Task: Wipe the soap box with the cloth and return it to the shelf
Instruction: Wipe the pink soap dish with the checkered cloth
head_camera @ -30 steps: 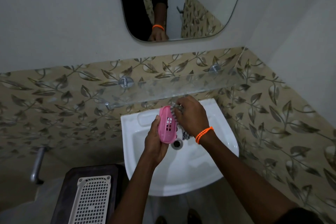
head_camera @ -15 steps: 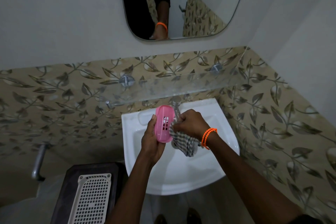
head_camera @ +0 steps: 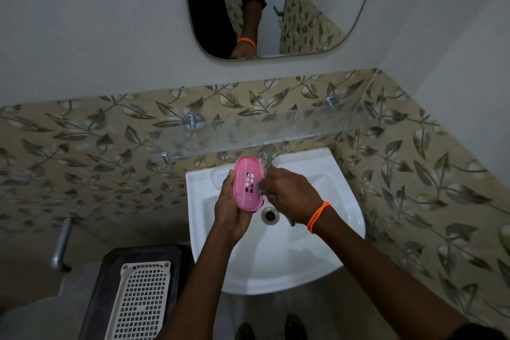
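My left hand [head_camera: 230, 208] holds a pink slotted soap box [head_camera: 247, 183] tilted on its side over the white basin [head_camera: 325, 254]. My right hand [head_camera: 289, 192], with an orange bead bracelet, presses a checked cloth [head_camera: 260, 186] against the box's right edge. Most of the cloth is hidden under that hand; a small piece shows below the wrist. A glass shelf [head_camera: 303, 125] on two metal pegs runs along the tiled wall just above the box.
A metal tap [head_camera: 268, 156] sticks out right behind the box. The drain [head_camera: 270, 215] lies under my hands. A white perforated tray [head_camera: 140, 302] rests on a dark stand at lower left, beside a metal wall pipe [head_camera: 61, 243]. A mirror [head_camera: 270, 3] hangs above.
My right hand has slid up along the box, and the cloth that hung below it half a second ago is now mostly tucked under it. The box tipped a little.
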